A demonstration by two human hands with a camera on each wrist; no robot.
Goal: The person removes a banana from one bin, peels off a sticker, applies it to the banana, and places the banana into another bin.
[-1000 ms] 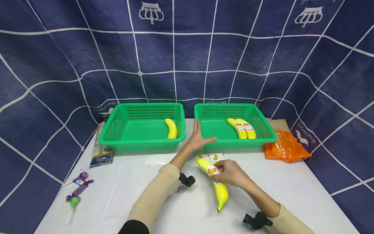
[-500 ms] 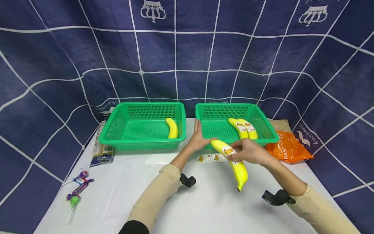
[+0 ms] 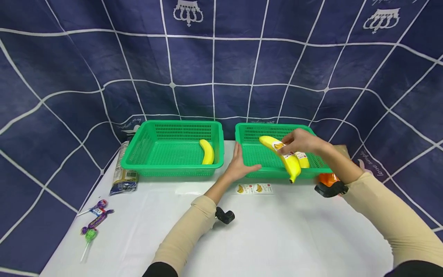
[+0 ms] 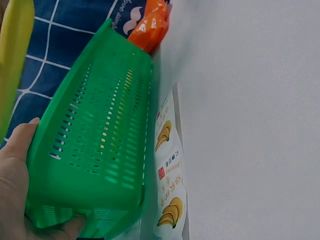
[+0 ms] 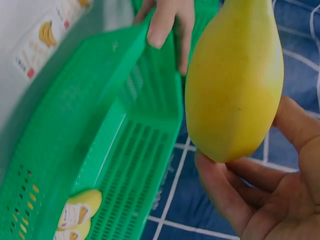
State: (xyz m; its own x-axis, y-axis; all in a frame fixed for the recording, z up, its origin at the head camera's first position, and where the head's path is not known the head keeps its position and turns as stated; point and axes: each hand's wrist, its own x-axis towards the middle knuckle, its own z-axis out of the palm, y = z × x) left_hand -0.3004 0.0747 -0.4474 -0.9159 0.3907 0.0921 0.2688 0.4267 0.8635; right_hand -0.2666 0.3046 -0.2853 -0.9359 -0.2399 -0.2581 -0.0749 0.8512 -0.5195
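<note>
I take this as the placing step: my right hand (image 3: 300,141) grips the labelled banana (image 3: 282,156) over the right basket (image 3: 250,134), which my left hand (image 3: 239,166) steadies, fingers straight against its corner. Next comes lowering it beside what seem two bananas (image 3: 302,158) inside. The left basket (image 3: 162,132) holds one unlabelled banana (image 3: 207,151).
</note>
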